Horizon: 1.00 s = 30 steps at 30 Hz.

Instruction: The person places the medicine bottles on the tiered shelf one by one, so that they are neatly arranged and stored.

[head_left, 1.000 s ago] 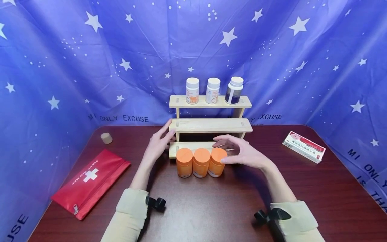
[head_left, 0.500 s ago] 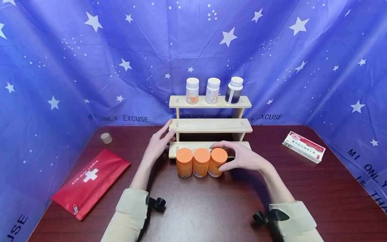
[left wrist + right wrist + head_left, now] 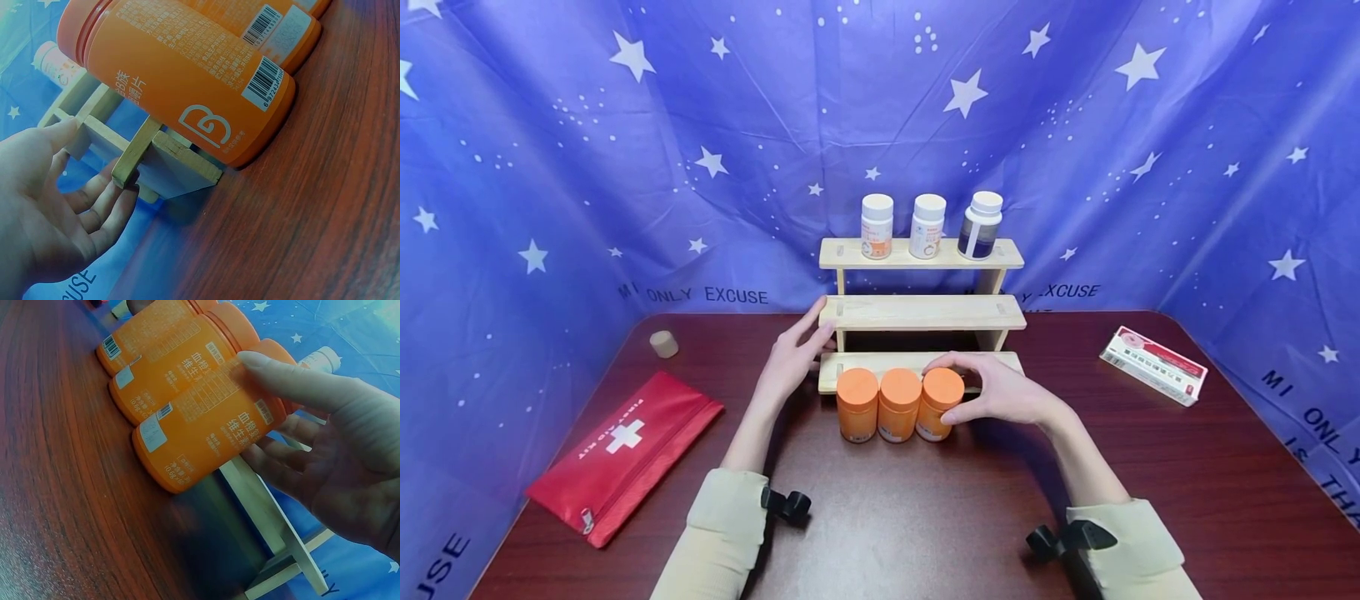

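Rightmost orange btl [image 3: 933,408], btwn R hand [image 3: 1009,395] thumb & fingers [image 3: 284,465]

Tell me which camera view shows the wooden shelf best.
The head view: all three tiers of the wooden shelf show, though the orange bottles and right hand partly cover the lowest. The left wrist view shows its left end, partly blocked by those bottles; the right wrist, only pieces.

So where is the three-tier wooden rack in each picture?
Head: the three-tier wooden rack stands near the centre.
Left wrist: three-tier wooden rack left of centre, partly hidden.
Right wrist: three-tier wooden rack at lower right, partly hidden.
Shared landmark: the orange vitamin bottles.
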{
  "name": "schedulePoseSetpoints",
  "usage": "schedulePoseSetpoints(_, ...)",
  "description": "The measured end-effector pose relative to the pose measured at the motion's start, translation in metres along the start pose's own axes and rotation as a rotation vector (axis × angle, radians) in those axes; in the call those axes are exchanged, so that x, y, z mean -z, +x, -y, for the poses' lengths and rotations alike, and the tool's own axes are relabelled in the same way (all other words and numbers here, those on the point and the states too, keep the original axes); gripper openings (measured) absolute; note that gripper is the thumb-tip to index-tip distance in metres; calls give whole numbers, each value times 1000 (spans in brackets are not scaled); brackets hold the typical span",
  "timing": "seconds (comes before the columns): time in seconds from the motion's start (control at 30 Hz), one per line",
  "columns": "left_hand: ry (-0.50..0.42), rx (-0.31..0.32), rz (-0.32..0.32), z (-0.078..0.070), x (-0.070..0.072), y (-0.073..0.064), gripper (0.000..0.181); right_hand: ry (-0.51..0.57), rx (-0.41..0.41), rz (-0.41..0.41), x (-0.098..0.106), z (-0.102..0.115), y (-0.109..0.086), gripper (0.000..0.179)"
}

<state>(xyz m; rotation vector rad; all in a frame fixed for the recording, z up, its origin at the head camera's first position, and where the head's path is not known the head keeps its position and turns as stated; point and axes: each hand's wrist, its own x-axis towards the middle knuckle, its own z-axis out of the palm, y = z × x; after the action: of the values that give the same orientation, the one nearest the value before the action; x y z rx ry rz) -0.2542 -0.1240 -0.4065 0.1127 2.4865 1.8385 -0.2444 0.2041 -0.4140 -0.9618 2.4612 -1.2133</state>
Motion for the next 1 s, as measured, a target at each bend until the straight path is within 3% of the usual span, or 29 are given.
schedulePoseSetpoints(0.13,6,0,3,1,0,-1,56,-13,1,-2,0,1,-2,54)
schedulePoseSetpoints(0.5,9,5,0,2,1,-2,56,95,-48,-31,5,13,-8,53)
schedulePoseSetpoints(0.8,0,-2,-14,35,-1,18,55,126,-19,-110,11,17,-9,55)
schedulePoseSetpoints(1.0,15,-36,-23,39,-2,22,54,116,1,-190,19,21,-7,55)
